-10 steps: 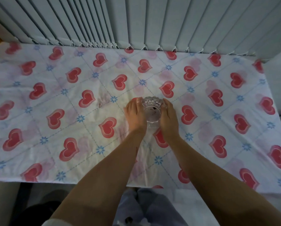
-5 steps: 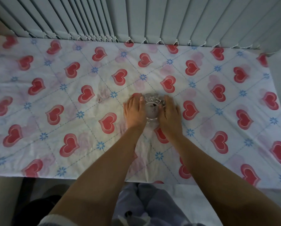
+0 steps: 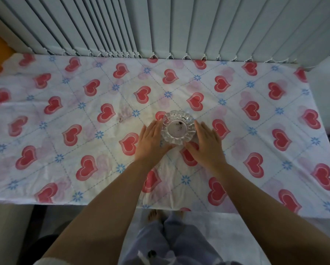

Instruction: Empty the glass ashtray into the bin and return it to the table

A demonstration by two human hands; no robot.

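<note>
The round cut-glass ashtray point(image 3: 178, 129) stands upright on the table point(image 3: 64, 169), near the middle of its heart-patterned cloth. A few dark specks lie in its bowl. My left hand point(image 3: 151, 139) lies flat against its left side, fingers stretched forward, thumb curving under its near edge. My right hand point(image 3: 208, 142) lies flat at its right side, with a thin gap at the rim and the thumb near the ashtray's lower right. Neither hand wraps the glass.
Vertical blinds point(image 3: 160, 25) hang right behind the table's far edge. A small dark crumb point(image 3: 120, 119) lies on the cloth left of the ashtray. My legs and bare feet point(image 3: 156, 215) are below the near edge. A dark shape point(image 3: 45, 241) sits on the floor at lower left.
Both hands were cupped tightly around the ashtray; now they have spread apart and flattened beside it, uncovering its rim. The ashtray rests on the cloth.
</note>
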